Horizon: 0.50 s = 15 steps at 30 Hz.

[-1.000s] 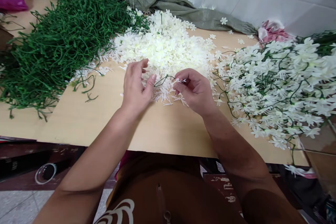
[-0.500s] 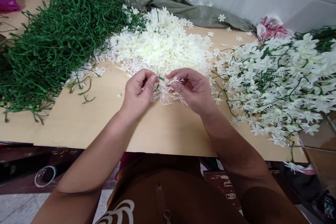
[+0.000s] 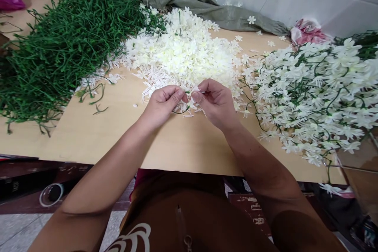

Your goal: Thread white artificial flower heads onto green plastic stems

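In the head view, both forearms are stretched forward over the table (image 3: 97, 138), and the hands are brought together knuckle to knuckle at the near edge of the loose white flower heap (image 3: 180, 53). A thin green stem (image 3: 180, 111) is pinched in the closed left hand (image 3: 162, 104), while a small white flower (image 3: 195, 90) is nipped between the fingertips of the closed right hand (image 3: 217, 102), just beside the stem's tip.

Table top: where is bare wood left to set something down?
Bare wood on the table runs along the near edge, in front of the green stems and under both wrists. The middle is covered by loose white flowers; the right side by finished flower sprigs.
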Motion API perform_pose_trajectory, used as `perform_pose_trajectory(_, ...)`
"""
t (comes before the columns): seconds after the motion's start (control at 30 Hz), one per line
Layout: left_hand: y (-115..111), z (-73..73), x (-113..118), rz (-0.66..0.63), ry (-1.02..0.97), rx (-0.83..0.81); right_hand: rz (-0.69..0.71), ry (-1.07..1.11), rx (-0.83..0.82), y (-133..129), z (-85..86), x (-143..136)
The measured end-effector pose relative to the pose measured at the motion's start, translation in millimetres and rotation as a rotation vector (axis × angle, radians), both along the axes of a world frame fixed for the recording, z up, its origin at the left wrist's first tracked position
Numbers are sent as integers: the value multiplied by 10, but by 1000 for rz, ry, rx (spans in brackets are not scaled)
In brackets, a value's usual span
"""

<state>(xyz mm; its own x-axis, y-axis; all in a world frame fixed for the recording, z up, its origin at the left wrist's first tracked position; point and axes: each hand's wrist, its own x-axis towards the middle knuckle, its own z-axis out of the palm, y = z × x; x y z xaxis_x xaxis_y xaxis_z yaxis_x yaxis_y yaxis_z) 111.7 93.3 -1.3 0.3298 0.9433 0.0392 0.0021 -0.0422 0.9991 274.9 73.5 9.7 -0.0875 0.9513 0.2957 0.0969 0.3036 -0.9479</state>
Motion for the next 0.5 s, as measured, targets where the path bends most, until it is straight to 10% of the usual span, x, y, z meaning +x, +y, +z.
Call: perform_pose_trajectory(0.5,13,-8,2,-76,-69,-13,-30,-38,138,5,-3,30)
